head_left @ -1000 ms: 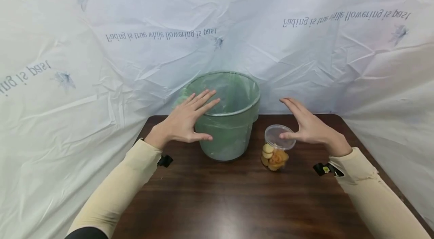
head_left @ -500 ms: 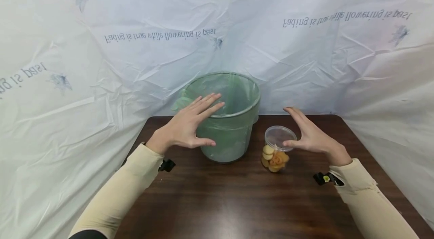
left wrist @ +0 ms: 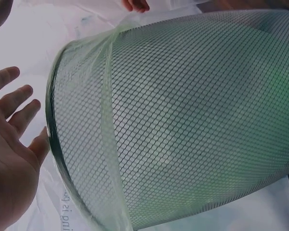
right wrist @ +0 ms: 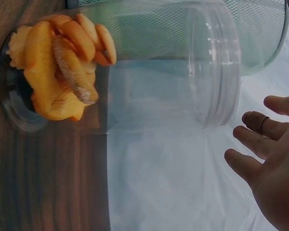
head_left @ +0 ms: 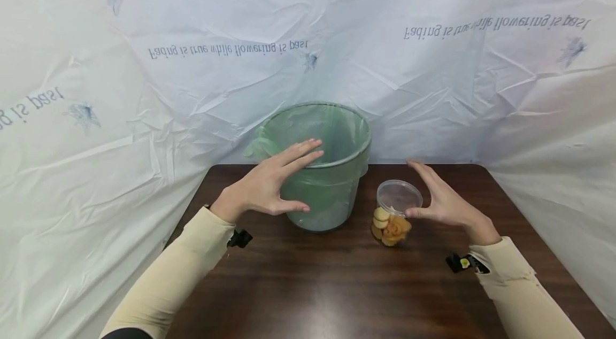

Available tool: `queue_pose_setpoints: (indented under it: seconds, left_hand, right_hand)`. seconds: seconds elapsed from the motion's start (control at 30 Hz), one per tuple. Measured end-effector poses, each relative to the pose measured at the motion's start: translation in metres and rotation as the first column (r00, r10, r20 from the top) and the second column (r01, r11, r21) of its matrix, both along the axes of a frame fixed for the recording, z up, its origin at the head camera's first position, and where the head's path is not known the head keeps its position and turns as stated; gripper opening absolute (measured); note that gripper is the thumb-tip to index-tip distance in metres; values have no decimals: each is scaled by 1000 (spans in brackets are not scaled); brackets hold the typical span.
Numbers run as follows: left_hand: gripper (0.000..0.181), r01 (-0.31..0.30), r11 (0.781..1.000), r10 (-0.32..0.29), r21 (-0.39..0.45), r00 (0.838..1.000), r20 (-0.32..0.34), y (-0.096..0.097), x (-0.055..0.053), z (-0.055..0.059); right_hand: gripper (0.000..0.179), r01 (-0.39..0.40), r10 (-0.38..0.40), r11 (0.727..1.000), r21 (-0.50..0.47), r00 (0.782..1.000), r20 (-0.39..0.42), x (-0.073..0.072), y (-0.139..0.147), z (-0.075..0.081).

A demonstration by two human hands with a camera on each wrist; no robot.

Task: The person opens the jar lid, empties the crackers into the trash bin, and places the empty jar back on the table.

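Observation:
A mesh wastebasket with a thin green plastic liner folded over its rim stands at the table's back. My left hand is held at its near left side, fingers extended and thumb apart, holding nothing; in the left wrist view the fingers are by the rim. To the bin's right stands an upright clear plastic jar with its lid on. Pale round biscuits and orange-yellow pieces lie at its bottom. My right hand hovers beside the lid, fingers extended, thumb overlapping the lid's edge in the head view.
Both things stand on a dark brown wooden table. White plastic sheeting with printed writing hangs close behind the table and along both sides. A dark strap sits on the left wrist, another strap on the right.
Both hands have come down and a little nearer to me, the left also shifting slightly right. The right thumb has moved from over the lid to its right edge. Bin and jar stay put.

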State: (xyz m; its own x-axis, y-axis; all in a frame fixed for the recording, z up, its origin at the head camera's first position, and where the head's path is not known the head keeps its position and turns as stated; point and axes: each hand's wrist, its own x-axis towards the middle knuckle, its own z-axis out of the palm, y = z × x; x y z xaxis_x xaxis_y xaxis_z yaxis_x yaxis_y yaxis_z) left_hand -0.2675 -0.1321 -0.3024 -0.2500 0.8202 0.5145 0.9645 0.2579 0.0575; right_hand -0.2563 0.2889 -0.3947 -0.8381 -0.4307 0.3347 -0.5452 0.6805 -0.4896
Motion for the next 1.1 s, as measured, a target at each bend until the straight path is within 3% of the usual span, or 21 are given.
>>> queue_pose_setpoints:
  seconds: [0.43,0.93,1.1]
  left_hand:
    - [96,136,987,-143,84,987,78,5,7,-7]
    - [91,207,975,-213,79,973,87,9,12,-11]
    - [92,255,962,-263,100,962,75,11,14,-11]
  right_hand:
    - [116,17,-15,999,-44,999,36,0,1,-21]
    - [115,21,-13,992,-126,998,65,-1,6,-36]
    - [116,-19,32,984,-178,997,73,1,8,-40]
